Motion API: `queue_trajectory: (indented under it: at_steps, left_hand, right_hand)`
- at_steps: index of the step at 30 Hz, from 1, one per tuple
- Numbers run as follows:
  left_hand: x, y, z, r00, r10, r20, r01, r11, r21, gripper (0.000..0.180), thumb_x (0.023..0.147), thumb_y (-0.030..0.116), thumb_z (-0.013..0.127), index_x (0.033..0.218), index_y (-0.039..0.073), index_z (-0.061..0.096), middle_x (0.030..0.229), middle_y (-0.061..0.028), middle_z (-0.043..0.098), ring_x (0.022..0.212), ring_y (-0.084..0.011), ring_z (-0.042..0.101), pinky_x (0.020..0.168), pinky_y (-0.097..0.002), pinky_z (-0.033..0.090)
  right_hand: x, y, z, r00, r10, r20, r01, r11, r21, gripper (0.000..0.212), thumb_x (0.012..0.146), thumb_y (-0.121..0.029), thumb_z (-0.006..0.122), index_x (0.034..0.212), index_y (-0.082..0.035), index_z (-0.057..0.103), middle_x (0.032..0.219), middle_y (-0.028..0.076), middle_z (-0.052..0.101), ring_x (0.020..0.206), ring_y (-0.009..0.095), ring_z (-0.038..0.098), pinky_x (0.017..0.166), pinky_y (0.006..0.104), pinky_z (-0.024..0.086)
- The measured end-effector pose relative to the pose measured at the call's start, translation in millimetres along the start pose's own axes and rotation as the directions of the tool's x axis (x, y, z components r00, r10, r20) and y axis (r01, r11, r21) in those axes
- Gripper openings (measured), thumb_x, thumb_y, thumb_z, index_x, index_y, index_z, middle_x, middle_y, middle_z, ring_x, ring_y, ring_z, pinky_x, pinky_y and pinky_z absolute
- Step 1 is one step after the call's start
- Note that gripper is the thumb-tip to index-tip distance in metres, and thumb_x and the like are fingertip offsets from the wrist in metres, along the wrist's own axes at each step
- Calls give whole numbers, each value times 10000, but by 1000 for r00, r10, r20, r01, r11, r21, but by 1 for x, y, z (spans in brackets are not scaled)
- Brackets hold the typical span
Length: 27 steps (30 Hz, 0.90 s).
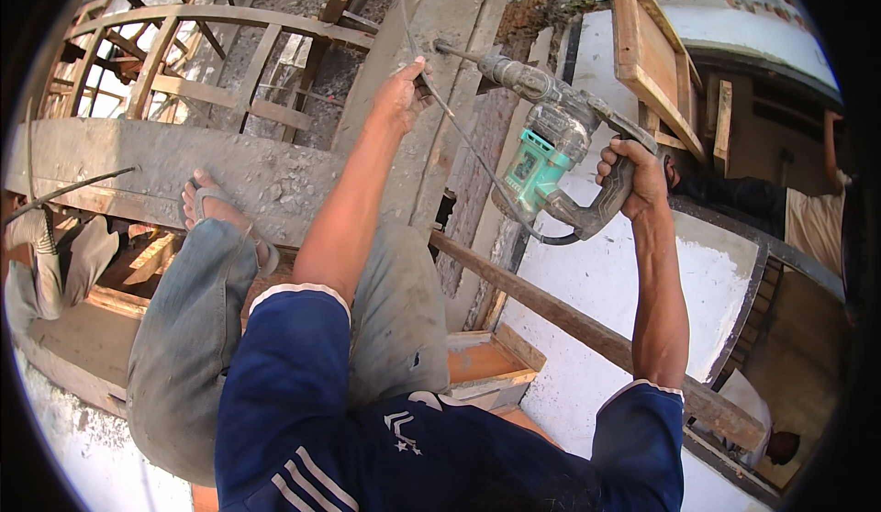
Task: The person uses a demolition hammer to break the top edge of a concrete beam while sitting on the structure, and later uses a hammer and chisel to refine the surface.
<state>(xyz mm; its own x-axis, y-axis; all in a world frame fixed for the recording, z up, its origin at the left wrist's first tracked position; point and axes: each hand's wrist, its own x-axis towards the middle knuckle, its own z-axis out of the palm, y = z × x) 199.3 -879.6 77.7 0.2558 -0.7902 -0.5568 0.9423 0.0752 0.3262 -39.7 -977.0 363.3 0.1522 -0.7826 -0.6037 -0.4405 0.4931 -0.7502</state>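
My right hand is wrapped round the rear handle of a rotary hammer drill, which has a teal motor housing and a dusty grey body. Its bit points left, with the tip at a dark hole in the concrete beam. My left hand is beside the beam, left of the bit, its fingers curled at the grey power cord. That cord hangs from the top, passes the left hand and loops down to the drill's handle.
My sandalled foot rests on a concrete ledge, where a bent rebar sticks out. A wooden frame and a long timber lie right. Other people are at far left, right and lower right.
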Motion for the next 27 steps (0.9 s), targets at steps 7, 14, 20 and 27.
queue_trajectory:
  at_steps: [7,14,20,27]
  left_hand:
    - [4,9,2,999,2,-45,2,995,99,241,936,301,639,865,71,643,722,-41,577,634,-165,572,585,-324,467]
    - [14,-28,-53,984,-4,-176,103,823,559,261,914,285,640,859,31,654,741,-54,594,639,-156,586,581,-312,482]
    - [8,-44,-53,991,66,-118,-11,907,421,268,908,310,635,862,48,656,750,-39,595,639,-152,585,576,-304,480]
    - [8,-44,-49,985,93,-146,-29,920,391,246,906,296,626,854,57,652,745,-30,590,636,-141,579,566,-297,476]
  right_hand:
    - [11,13,-17,999,40,-26,-37,993,112,138,807,-142,613,900,-60,551,717,60,564,587,184,575,547,344,511]
    - [19,13,-15,1000,22,4,-23,995,97,137,809,-145,611,907,-83,538,723,36,550,589,163,557,558,335,508]
    - [20,12,-18,1000,13,-3,-12,997,70,145,802,-133,595,917,-70,532,733,46,544,591,171,551,555,336,500]
    - [26,15,-16,1000,14,4,-14,997,82,150,804,-130,595,921,-55,537,725,57,550,587,186,561,544,345,498]
